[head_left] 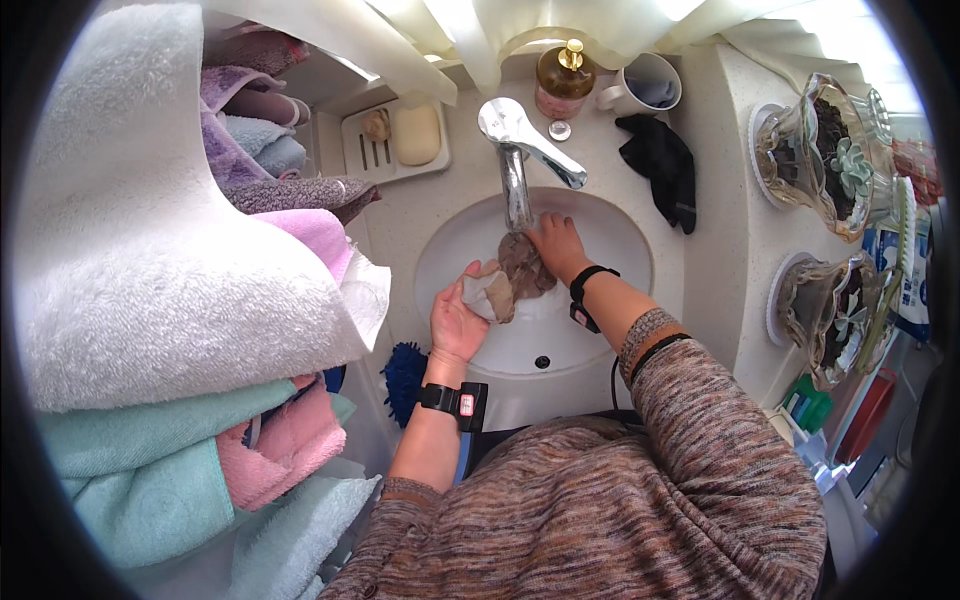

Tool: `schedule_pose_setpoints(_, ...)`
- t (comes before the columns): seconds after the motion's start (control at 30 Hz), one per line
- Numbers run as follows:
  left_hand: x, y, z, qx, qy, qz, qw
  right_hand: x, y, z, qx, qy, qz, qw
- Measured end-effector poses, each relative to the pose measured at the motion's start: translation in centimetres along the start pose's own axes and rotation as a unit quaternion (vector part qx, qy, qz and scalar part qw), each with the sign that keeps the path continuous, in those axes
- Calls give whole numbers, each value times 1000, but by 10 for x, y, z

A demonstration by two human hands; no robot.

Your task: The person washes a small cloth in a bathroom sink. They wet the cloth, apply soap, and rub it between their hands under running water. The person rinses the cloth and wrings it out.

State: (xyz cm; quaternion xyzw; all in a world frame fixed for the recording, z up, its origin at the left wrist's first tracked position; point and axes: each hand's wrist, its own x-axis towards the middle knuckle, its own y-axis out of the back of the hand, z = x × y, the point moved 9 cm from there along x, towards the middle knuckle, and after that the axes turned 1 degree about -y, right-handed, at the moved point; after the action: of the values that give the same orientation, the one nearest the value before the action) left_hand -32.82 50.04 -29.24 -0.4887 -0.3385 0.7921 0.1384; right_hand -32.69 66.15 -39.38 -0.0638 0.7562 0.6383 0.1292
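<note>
My left hand, palm up, holds the whitish end of a wet, thin brown cloth over the left side of an oval white sink. The cloth's darker, bunched part lies under the spout of a chrome faucet. At its upper right edge my right hand grips the cloth, fingers pointing toward the back of the sink; the hand hides part of the hold. The lever of the faucet points to the right. Whether water is running is hard to make out.
Behind the sink stand a soap dish with a soap bar, an amber pump bottle and a white mug. A black cloth lies at right, near glass planters. Towels hang close on the left.
</note>
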Motion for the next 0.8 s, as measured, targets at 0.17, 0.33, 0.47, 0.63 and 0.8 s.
schedule_pose_setpoints(0.17, 6, -1, 1, -29, -10, -8, 999, 1, -8, 21, -5, -63, -91, 994)
schedule_pose_setpoints(0.33, 4, -4, 3, -16, -17, -16, 1000, -27, -5, 38, 320, -193, -81, 924)
schedule_pose_setpoints(0.47, 1, -6, 1, -9, -55, 20, 998, -57, 11, -6, 719, -192, -138, 654)
schedule_pose_setpoints(0.63, -3, -24, -11, 34, -59, 36, 997, -71, 80, -42, 630, -54, -123, 765)
schedule_pose_setpoints(0.8, -28, -45, 8, 181, -123, -9, 976, -87, 127, -24, 756, -90, -65, 645)
